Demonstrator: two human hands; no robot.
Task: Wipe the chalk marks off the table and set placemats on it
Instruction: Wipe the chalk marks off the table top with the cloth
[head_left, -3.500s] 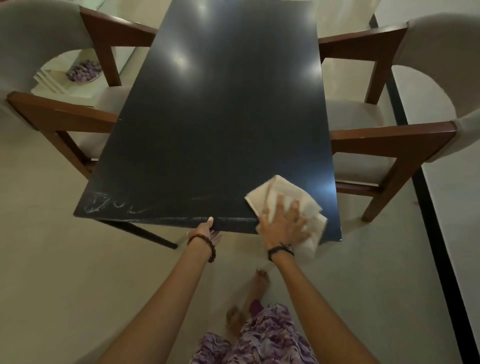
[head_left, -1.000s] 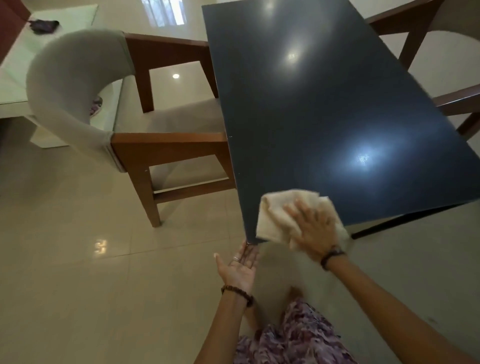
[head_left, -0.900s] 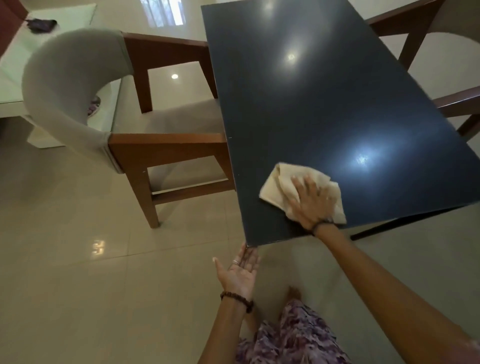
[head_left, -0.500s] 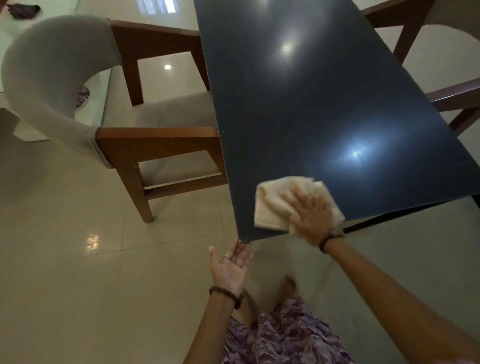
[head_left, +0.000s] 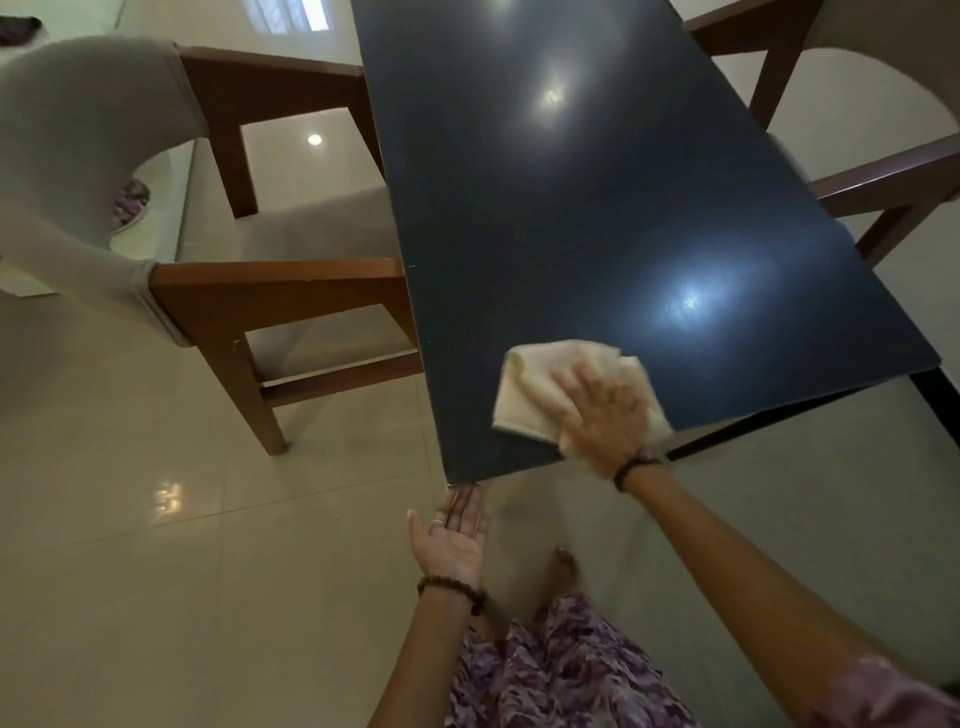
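Note:
A dark glossy table (head_left: 571, 208) runs away from me, its near left corner just above my left hand. A folded cream cloth (head_left: 530, 389) lies flat on the near end of the table. My right hand (head_left: 605, 413) presses on the cloth with straight, spread fingers. My left hand (head_left: 454, 538) hovers palm up just below the table's near corner, fingers relaxed, holding nothing. I see no chalk marks on the visible tabletop. No placemats are in view.
A wooden armchair with grey upholstery (head_left: 208, 291) stands close to the table's left side. Another wooden chair (head_left: 883, 176) stands at the right. Shiny cream floor tiles (head_left: 156, 571) surround the table. My feet and patterned clothing are below.
Over the last second my right hand slid the cloth back and forth over the near left corner. The chalk marks seen 3.5 s ago no longer show. My left hand stays cupped under the corner.

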